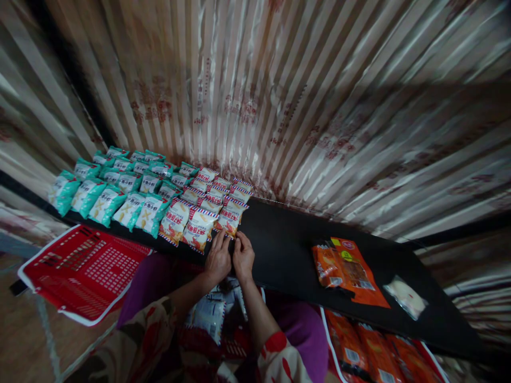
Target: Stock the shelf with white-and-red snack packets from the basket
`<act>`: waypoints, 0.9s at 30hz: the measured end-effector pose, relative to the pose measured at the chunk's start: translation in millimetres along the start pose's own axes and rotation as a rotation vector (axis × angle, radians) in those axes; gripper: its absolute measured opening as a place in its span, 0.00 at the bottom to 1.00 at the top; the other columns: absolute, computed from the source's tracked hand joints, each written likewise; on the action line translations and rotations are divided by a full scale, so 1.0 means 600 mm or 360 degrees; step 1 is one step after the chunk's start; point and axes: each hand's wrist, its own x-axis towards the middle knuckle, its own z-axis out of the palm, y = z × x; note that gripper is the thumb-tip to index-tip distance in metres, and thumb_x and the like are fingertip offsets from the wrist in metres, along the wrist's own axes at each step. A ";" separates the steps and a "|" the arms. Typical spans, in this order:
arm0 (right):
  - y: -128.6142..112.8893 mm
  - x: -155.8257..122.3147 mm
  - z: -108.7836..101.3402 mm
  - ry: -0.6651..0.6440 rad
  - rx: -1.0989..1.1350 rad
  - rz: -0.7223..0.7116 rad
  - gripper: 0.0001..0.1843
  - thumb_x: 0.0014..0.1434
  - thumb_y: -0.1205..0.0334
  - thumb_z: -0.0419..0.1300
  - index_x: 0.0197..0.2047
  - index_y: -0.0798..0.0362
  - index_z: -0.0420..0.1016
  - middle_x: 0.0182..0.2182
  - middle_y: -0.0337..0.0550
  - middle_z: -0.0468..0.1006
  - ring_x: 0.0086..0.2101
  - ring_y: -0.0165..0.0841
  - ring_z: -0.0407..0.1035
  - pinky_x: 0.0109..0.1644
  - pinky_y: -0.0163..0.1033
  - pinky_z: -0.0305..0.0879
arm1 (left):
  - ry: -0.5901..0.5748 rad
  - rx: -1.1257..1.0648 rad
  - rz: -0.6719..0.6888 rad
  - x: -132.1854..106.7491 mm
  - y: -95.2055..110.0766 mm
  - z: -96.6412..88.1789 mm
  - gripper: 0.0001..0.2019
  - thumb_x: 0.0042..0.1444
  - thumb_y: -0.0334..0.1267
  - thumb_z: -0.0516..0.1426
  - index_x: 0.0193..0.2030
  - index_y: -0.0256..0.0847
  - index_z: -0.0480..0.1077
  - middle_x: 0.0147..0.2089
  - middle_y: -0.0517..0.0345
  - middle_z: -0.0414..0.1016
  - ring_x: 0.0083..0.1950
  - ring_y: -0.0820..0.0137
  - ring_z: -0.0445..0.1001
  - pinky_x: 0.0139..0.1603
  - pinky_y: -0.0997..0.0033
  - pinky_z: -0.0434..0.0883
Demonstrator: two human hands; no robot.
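Observation:
Both my hands rest together at the near edge of a black table (279, 250). My left hand (218, 259) lies with fingers stretched onto the bottom of a red-and-white snack packet (230, 217). My right hand (243, 256) pinches the lower corner of that same packet. Rows of red-and-white snack packets (199, 205) and teal snack packets (120, 183) lie to the left on the table. More white packets (209, 316) sit in my lap below my wrists.
A red plastic basket (85, 271) stands at the lower left. Orange snack packets (347, 268) and a clear pouch with something white (405, 298) lie on the table's right. Another red basket with orange packets (375, 351) sits below. A striped curtain (299, 106) hangs behind.

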 end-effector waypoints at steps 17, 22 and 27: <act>-0.018 -0.113 -0.019 -0.0030 -0.0094 -0.0203 0.17 0.60 0.62 0.46 0.41 0.55 0.75 0.39 0.50 0.77 0.41 0.34 0.70 0.49 0.42 0.66 | 0.0137 -0.0219 0.0217 -0.075 0.012 -0.022 0.09 0.59 0.31 0.50 0.43 0.36 0.68 0.44 0.49 0.71 0.48 0.63 0.67 0.51 0.59 0.71; -0.007 -0.141 -0.024 -0.0075 -0.0232 -0.0454 0.18 0.60 0.66 0.45 0.43 0.56 0.75 0.41 0.51 0.77 0.43 0.35 0.69 0.50 0.46 0.66 | -0.0013 -0.0176 0.0246 -0.107 0.008 -0.027 0.11 0.59 0.32 0.50 0.48 0.35 0.67 0.49 0.46 0.69 0.56 0.61 0.64 0.58 0.56 0.68; -0.004 -0.180 -0.036 -0.0173 -0.0318 -0.0652 0.21 0.59 0.70 0.45 0.53 0.54 0.70 0.47 0.51 0.74 0.50 0.36 0.64 0.55 0.49 0.63 | -0.0163 -0.0083 0.0335 -0.145 -0.003 -0.029 0.17 0.61 0.32 0.47 0.55 0.33 0.63 0.56 0.44 0.67 0.66 0.62 0.55 0.63 0.54 0.62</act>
